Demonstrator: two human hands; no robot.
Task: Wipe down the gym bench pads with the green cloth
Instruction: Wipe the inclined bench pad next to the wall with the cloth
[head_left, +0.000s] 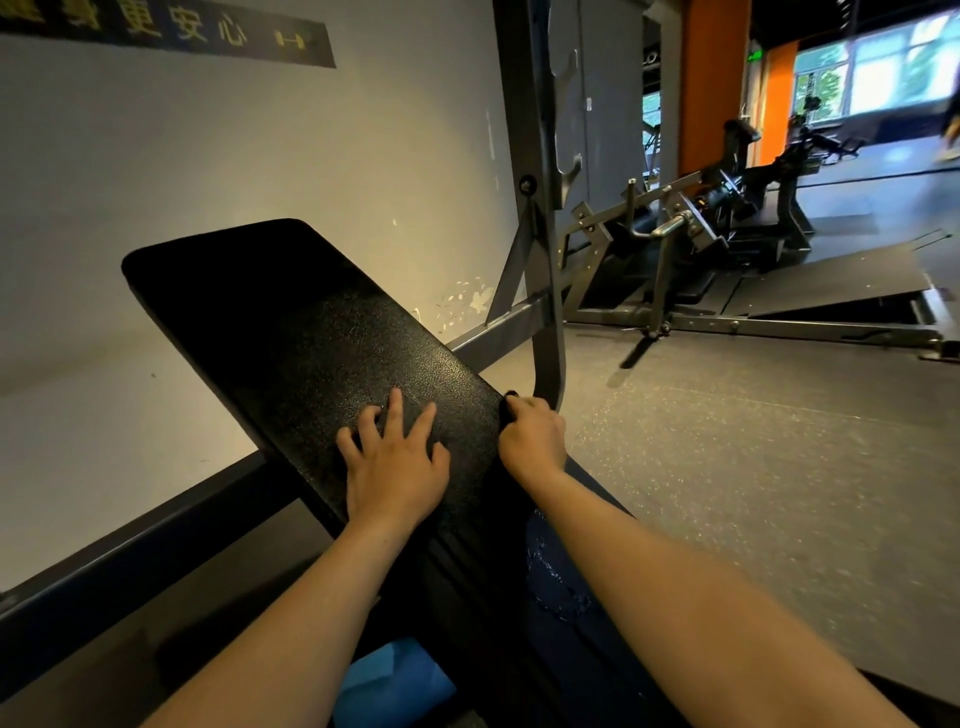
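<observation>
Gym floor (727, 467), grey rubber, dim; pale wall (260, 156) behind, plate-loaded machine (701, 228) further back. Black bench pad (291, 322) is inclined, its far end raised toward the wall, and a steel upright (545, 260) stands just off its right edge.

Both of the person's hands are at the pad's near end.
- Left hand (395, 467): on top of the pad near the near edge, fingers spread and slightly bent, tips pressing the vinyl. It holds nothing. Reads as a brace, either steadying the pad or taking body weight.
- Right hand (532, 436): at the pad's right edge, fingers curled tight. Looks like a grip on the edge itself. A small dark bit pokes out above the knuckles and I can't tell what it is.

Green cloth: not visible anywhere. It's in neither hand as far as I can see and it isn't on the pad. A blue object (395, 675) sits low under the near end, partly hidden by the forearms. It's blue, not green, so I won't call it the cloth.

My read: with 2 hands on the pad and 0 cloth, this is positioning or bracing, not a wipe stroke. The pad surface shows no wet streaks, so I can't tell how much is done. Next step needs the cloth in hand, probably the left, since the right is occupied at the edge.
</observation>
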